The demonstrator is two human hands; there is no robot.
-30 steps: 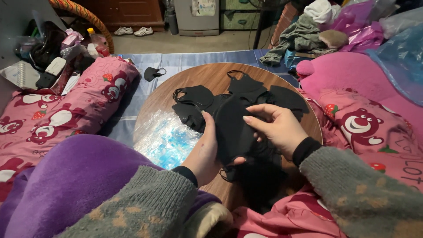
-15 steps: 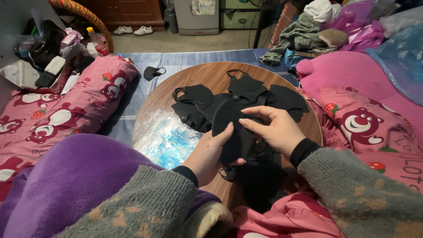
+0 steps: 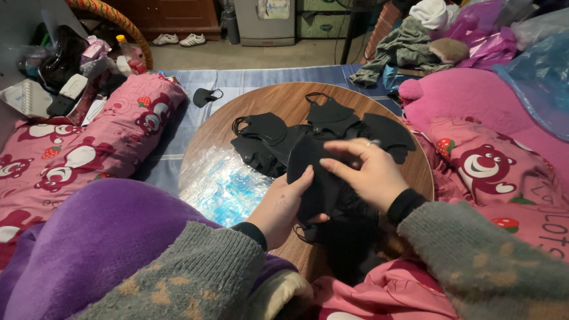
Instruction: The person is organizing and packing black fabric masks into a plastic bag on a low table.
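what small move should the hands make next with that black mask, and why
Probably lay the black face mask flat on the pile of black masks. Both the left hand and right hand pinch it above the round wooden table, beside that pile.

Pink cartoon blanket (image 3: pixel 89 148) left; white sneakers (image 3: pixel 178 40) on floor; clothes heap (image 3: pixel 409 50) far right.

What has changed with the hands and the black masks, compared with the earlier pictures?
The left hand rose under the black mask, its thumb now pressed on the mask's left edge. The right hand shifted slightly, fingers spread over the top. Both hands keep holding it. The pile of black masks on the round wooden table stayed as it was.
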